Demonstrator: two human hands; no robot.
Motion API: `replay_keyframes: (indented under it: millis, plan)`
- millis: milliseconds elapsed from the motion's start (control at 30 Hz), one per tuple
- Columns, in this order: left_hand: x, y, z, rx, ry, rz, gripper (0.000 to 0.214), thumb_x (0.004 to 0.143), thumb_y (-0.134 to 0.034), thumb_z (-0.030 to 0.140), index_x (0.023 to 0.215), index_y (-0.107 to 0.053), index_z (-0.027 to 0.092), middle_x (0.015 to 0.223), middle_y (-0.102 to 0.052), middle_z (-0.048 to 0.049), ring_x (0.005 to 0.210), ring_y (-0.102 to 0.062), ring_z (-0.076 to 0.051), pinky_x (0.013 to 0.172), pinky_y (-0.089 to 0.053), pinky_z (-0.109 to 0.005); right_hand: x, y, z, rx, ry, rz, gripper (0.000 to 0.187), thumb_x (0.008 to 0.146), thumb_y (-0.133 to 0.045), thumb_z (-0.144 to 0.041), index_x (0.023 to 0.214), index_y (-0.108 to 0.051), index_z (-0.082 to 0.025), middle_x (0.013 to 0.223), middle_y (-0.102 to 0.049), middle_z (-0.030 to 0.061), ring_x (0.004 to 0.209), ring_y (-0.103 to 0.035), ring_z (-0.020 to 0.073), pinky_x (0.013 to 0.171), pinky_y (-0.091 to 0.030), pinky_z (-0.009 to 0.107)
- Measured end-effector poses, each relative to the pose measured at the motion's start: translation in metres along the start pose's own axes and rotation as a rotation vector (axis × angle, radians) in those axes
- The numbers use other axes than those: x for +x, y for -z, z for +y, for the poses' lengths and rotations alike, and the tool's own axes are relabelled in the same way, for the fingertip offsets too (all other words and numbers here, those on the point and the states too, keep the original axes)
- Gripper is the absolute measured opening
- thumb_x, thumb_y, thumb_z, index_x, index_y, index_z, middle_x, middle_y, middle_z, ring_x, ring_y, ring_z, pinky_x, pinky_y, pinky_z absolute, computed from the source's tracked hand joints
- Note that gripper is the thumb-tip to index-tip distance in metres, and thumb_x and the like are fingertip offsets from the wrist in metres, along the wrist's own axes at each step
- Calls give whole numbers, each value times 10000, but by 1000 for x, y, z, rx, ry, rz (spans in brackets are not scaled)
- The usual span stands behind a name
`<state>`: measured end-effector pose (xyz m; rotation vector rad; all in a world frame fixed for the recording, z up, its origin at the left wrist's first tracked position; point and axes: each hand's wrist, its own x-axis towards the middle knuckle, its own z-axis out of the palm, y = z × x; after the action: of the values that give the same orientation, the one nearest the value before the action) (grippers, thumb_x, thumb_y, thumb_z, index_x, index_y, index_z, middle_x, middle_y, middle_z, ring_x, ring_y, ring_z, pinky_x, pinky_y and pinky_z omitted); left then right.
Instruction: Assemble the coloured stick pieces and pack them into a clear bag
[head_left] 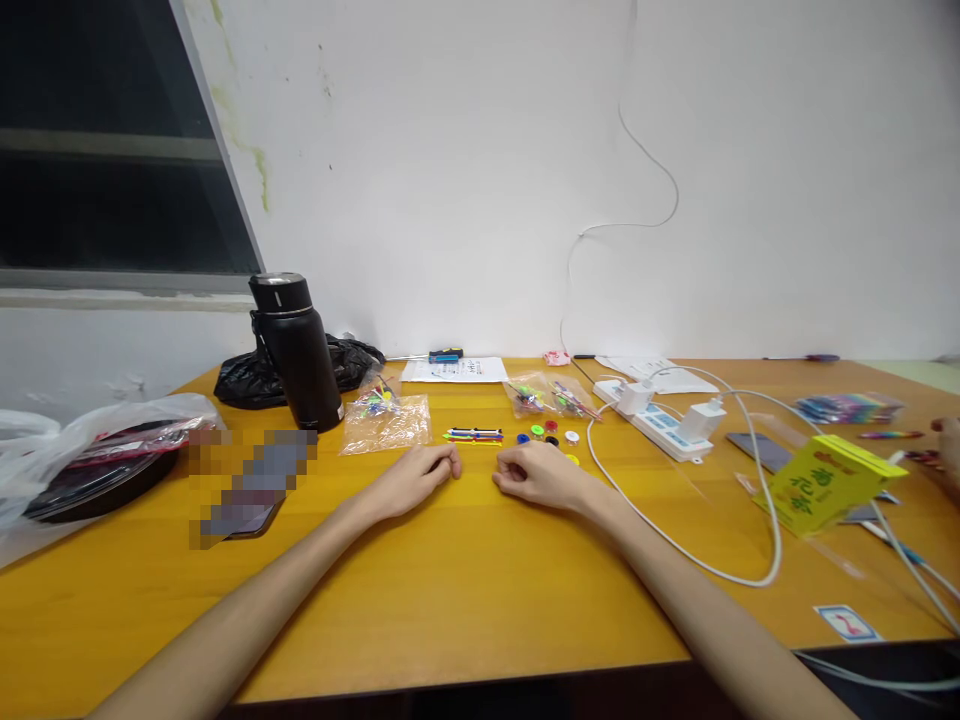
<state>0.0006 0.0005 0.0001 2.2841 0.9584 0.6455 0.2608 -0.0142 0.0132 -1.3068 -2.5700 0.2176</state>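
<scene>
My left hand [418, 478] rests on the table with its fingers curled into a loose fist, and nothing shows in it. Across a small gap lies my right hand [541, 474], also curled closed with no object visible. Just beyond and between them is a row of colourful thin sticks, perhaps pen parts [474, 436]. Several small round coloured pieces, among them a green one [537, 432] and a white one [572, 438], sit right behind my right hand. An opened clear plastic bag [386, 424] lies beyond my left hand.
A black bottle [296, 355] and a phone [259, 490] stand and lie left. At right are a white power strip [660, 430] with looping cables, a yellow box [829, 485] and another person's hand [949, 440]. Filled small bags [551, 396] and paper [455, 370] lie farther back.
</scene>
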Motion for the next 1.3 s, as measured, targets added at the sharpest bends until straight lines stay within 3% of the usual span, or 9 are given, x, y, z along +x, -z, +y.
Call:
replay_keyframes:
  millis: [1100,1200,1300]
  plan:
    - [-1,1,3,7,-8,-6,286,992,-344,269,932,-617,207,893,-650,-14,838,-574,-188,801,-414,-291,-2,8,-3,-32,-60,-19,215,908,-572,-273,715,-605,-185,692,-646,8,617,-518,124,579,-248,253]
    - [-1,1,3,10,-20,-3,281,989,-345,263,922,-612,206,900,-653,-18,847,-579,-189,810,-417,-295,-3,16,3,-90,-162,67,201,899,-561,-264,718,-606,-191,693,-657,7,604,-525,126,568,-236,264]
    - [-1,1,2,20,-21,0,285,988,-341,269,925,-612,206,914,-661,-26,848,-581,-194,815,-422,-305,-7,28,16,-195,-378,245,202,914,-525,-271,758,-629,-193,741,-685,36,659,-576,154,572,-248,274]
